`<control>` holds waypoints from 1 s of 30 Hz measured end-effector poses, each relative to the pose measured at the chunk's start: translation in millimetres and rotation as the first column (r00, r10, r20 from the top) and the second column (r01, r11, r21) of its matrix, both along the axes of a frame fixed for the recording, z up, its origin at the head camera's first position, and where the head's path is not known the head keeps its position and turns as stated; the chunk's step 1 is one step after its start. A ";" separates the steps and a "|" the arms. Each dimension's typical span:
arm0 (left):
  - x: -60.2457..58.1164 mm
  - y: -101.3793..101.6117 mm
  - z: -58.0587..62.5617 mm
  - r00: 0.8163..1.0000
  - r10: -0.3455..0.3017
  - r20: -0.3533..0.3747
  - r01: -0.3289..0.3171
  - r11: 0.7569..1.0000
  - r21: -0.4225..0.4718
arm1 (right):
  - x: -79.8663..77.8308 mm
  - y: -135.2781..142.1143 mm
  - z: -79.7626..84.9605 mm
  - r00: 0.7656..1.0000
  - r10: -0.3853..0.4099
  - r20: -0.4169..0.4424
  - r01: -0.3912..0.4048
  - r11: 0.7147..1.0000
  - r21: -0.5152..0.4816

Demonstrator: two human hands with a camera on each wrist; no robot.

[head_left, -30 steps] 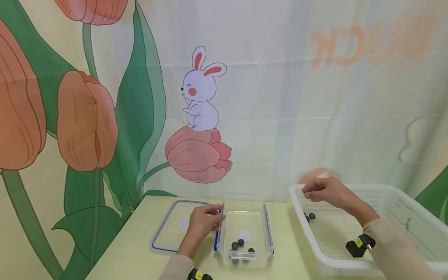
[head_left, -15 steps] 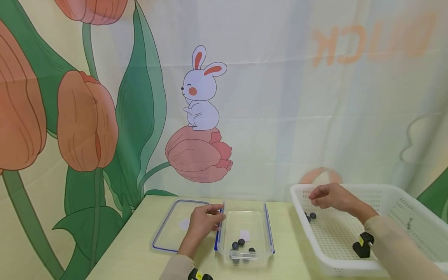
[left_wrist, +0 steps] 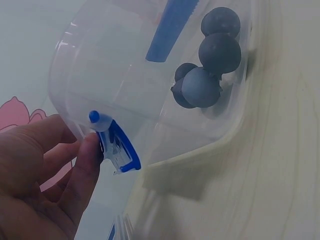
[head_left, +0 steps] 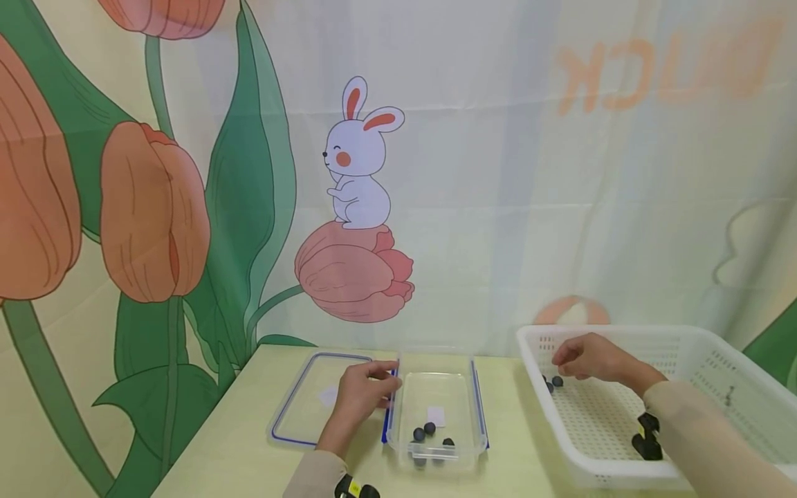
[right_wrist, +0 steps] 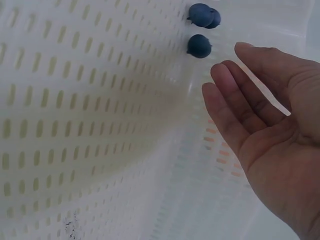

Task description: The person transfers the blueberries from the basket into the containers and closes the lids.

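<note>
My left hand [head_left: 361,394] pinches the left side of a clear plastic food container [head_left: 432,391] with blue clips. In the left wrist view, its thumb and fingers meet at the wall beside a blue clip [left_wrist: 120,145]. Several blueberries [left_wrist: 220,52] lie at the near end inside the container. My right hand [head_left: 591,358] hangs inside a white perforated basket [head_left: 545,401], holding nothing. Seen from the right wrist, its fingers are loosely bent and apart, with the fingertips close to a few blueberries [right_wrist: 199,46] by the basket wall.
A clear lid with a blue seal [head_left: 305,411] lies flat on the pale wooden table [head_left: 218,460], left of the container. Behind the table hangs a cloth [head_left: 473,207] printed with tulips and a rabbit. The basket stands at the right, its walls rising around my right hand.
My right hand has come down into the basket and slightly right, nearer the blueberries there. My left hand stays at the container's side.
</note>
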State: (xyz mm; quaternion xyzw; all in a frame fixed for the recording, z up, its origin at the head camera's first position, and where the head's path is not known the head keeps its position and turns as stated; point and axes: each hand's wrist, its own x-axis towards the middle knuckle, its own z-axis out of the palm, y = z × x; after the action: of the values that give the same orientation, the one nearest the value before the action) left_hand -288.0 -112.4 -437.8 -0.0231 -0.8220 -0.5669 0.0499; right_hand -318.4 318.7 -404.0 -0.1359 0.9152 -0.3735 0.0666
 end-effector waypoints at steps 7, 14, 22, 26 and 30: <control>0.3 -0.2 0.3 1.000 -0.008 -0.003 0.008 1.000 0.003 | -2.1 1.0 -8.1 0.998 0.055 0.017 -0.055 0.998 0.019; 0.6 0.4 0.0 1.000 -0.002 0.000 0.002 1.000 -0.002 | 1.2 -2.4 -9.2 0.994 0.105 0.019 -0.106 0.992 0.072; 0.4 0.2 0.8 1.000 -0.002 -0.005 0.002 1.000 -0.001 | 2.0 -2.2 -10.5 0.992 0.130 -0.006 -0.128 0.986 0.106; -0.1 -0.2 1.2 1.000 -0.006 0.003 0.006 1.000 0.006 | 2.7 -2.2 -8.6 0.991 0.133 -0.017 -0.130 0.985 0.114; -1.0 -0.2 1.6 1.000 -0.005 0.019 0.005 1.000 0.013 | 5.5 -3.4 0.3 0.990 0.131 -0.053 -0.125 0.986 0.114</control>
State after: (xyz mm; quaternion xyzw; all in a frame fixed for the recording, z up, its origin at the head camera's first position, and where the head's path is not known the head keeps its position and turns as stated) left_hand -289.0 -112.6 -436.2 -0.0195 -0.8188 -0.5724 0.0409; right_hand -312.9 315.3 -403.7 -0.2018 0.9253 -0.3132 0.0702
